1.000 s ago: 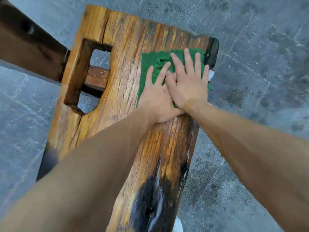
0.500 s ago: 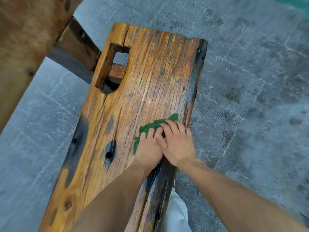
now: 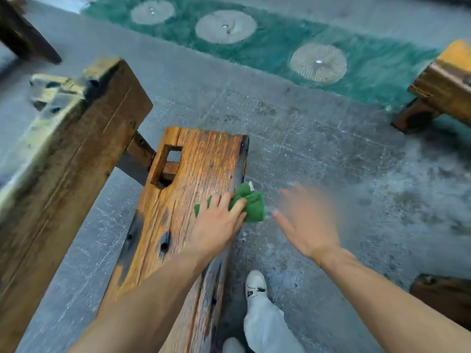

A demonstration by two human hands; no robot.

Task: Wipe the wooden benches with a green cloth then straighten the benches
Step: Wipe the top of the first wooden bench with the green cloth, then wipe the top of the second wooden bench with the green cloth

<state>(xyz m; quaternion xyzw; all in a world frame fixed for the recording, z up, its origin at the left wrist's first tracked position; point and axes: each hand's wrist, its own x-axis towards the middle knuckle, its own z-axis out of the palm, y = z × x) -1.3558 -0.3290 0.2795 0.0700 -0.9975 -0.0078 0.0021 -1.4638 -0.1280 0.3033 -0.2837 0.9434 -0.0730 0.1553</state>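
A worn orange-brown wooden bench with a square hole near its far end runs away from me in the middle of the view. My left hand lies on its right edge and presses a bunched green cloth, which hangs partly over that edge. My right hand, blurred, is off the bench over the floor to the right. Its fingers are spread and it holds nothing.
A heavy dark wooden table stands close on the left. Another bench end is at the right edge, with dark wood at lower right. A green pool with round stepping stones lies beyond. My shoe stands on grey paving.
The cloth and my left hand have slid to the bench's right edge. My right hand has come off the cloth and swung out to the right. My head has lifted, so the view takes in more.
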